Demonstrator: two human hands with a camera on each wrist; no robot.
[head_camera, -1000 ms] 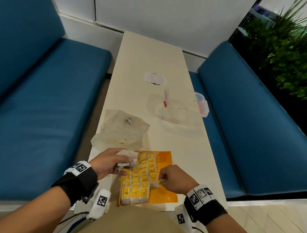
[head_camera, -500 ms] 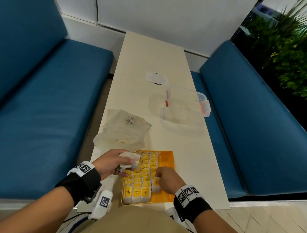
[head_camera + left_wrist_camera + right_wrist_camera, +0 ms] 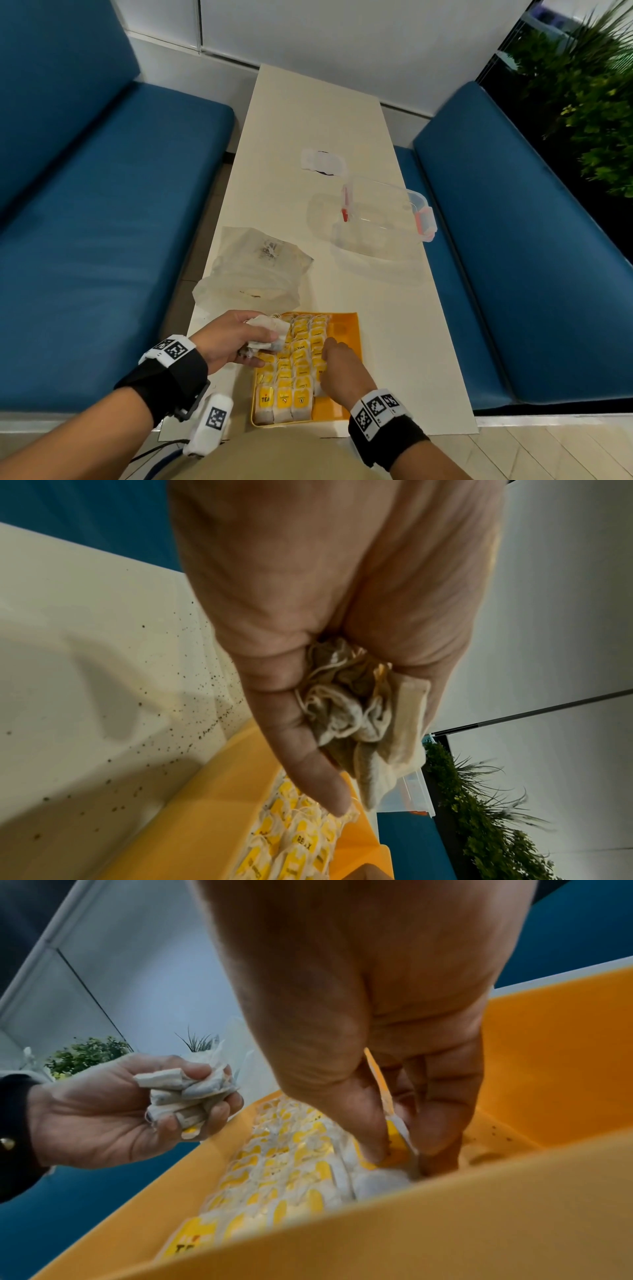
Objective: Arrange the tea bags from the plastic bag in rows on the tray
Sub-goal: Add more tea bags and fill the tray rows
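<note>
Fingertips of the right hand (image 3: 394, 1123) pinch a tea bag (image 3: 399, 1125) into the tray (image 3: 344, 404); beside it, the left hand (image 3: 227, 339) clutches a crumpled bunch (image 3: 265, 334) whose strings could tangle and spill.

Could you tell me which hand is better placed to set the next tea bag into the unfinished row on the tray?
Probably the right hand: it is already pinching a tea bag down inside the tray, while the left hand grips a bunch of tea bags.
</note>
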